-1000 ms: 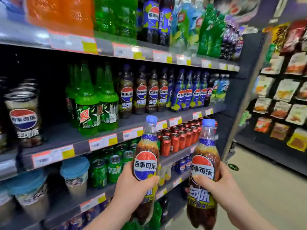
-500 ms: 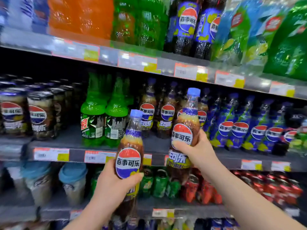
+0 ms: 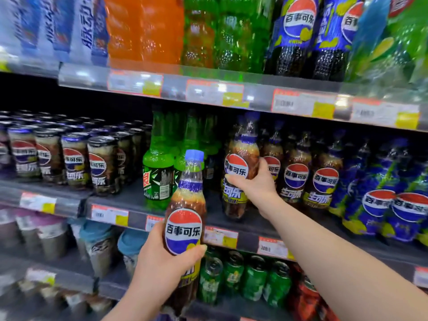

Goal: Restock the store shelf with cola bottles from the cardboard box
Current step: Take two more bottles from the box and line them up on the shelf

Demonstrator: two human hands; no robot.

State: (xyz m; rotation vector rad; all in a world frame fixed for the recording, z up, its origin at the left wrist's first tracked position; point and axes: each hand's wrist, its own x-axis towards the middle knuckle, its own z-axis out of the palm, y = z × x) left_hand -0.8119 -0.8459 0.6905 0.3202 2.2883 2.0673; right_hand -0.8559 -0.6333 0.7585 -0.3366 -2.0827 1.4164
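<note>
Cola bottle (image 3: 240,165) in right hand (image 3: 256,185) on shelf (image 3: 129,202), left hand's (image 3: 162,267) bottle (image 3: 184,228) lower

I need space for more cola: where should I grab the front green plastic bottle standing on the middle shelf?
Take the green plastic bottle around its labelled lower body, from the front-left. It stands upright near the middle shelf edge, with a gap toward the cola cans; a second green bottle crowds its right, and its neck is slim.
</note>
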